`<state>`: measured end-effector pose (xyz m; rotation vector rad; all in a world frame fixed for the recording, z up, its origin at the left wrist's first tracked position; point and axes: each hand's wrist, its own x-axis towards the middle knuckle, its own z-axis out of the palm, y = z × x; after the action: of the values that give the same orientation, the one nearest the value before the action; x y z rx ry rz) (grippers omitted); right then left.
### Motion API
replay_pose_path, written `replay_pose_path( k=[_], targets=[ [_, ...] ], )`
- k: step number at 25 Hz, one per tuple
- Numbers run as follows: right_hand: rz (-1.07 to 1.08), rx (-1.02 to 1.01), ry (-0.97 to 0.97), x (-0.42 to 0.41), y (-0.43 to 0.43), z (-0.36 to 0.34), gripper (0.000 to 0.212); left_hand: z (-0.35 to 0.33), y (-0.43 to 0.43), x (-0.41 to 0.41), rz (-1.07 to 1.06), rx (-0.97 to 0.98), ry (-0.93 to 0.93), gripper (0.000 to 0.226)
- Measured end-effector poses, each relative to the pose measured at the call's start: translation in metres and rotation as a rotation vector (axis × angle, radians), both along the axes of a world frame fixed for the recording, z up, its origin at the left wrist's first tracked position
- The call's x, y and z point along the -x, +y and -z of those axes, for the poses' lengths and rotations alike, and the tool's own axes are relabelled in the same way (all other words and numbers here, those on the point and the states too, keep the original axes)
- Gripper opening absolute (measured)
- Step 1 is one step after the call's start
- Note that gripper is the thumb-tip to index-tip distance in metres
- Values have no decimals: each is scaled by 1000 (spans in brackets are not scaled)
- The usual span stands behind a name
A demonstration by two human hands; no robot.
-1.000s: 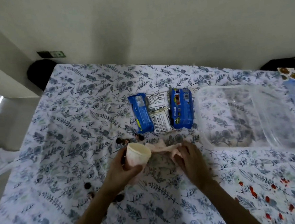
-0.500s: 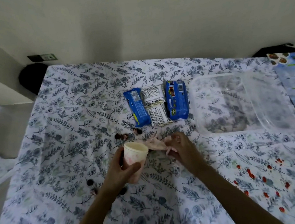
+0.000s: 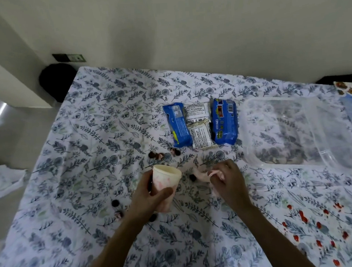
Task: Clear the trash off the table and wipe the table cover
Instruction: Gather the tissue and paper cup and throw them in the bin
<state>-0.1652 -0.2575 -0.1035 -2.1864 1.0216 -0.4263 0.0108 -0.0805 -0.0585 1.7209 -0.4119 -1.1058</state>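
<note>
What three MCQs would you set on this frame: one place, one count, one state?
1. Where is the tub relative to the packs?
A) left of them
B) right of them
C) on top of them

2. How many packs are blue?
A) one
B) four
C) two

3. What state is the cup in?
A) held by the left hand
B) lying on its side, untouched
C) inside the tub

Key:
1 B: the tub sits to the right of the row of packs.
2 C: the blue ones are at both ends of the row, with white ones between.
3 A: the left hand's fingers curl round the cup.
</note>
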Motion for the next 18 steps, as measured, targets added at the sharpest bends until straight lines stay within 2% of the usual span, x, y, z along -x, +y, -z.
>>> replay_pose_path(
  k=[4, 7, 9, 11, 14, 17, 18],
  targets=[
    [150, -212, -227, -22, 11, -32, 14, -14, 5, -6, -16, 42, 17, 57],
    [199, -366, -285, -60, 16, -58, 21, -29, 18, -26, -74, 83, 28, 50],
    [180, -574, -378, -99, 24, -75, 24, -38, 37, -50, -126, 122, 16, 45],
    [84, -749, -329, -145, 48, -93, 28, -40, 64, -81, -187, 152, 14, 43],
    [-27, -771, -265, -223, 107, -86, 35, -34, 118, -137, -295, 164, 15, 43],
    [-83, -549, -185, -306, 186, -67, 58, -18, 185, -206, -377, 161, 13, 48],
    [-95, -523, -166, -333, 216, -59, 59, -13, 211, -234, -391, 151, 10, 53]
  ],
)
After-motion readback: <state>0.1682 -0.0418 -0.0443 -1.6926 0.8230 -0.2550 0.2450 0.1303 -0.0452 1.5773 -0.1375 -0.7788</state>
